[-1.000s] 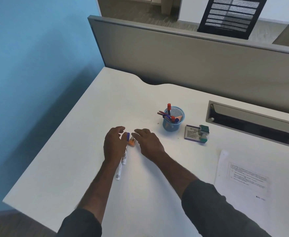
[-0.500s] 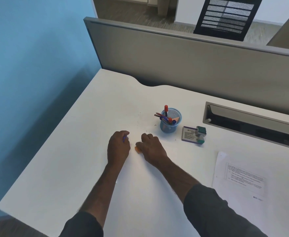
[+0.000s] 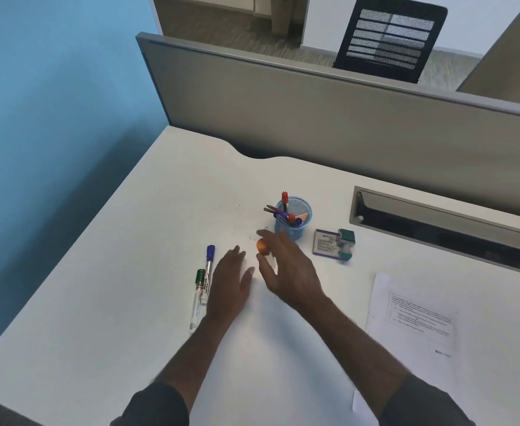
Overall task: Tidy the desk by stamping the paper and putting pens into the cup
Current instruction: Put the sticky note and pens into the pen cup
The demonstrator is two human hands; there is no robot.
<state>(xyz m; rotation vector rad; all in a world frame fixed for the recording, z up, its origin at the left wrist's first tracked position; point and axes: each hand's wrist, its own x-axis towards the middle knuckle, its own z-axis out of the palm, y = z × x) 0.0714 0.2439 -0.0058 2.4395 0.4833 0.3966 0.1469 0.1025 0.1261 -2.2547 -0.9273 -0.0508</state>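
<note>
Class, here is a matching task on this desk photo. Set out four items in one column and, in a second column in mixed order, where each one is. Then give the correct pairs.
Items
1. orange-capped marker
2. green-capped marker
3. stamp
4. printed paper

Places
A. resting on the purple ink pad box
B. flat on the desk, right of both arms
C. held in the right hand, near the blue mesh cup
D. lying on the desk left of the left hand

Pairs: 1-C, 2-D, 3-A, 4-B
</note>
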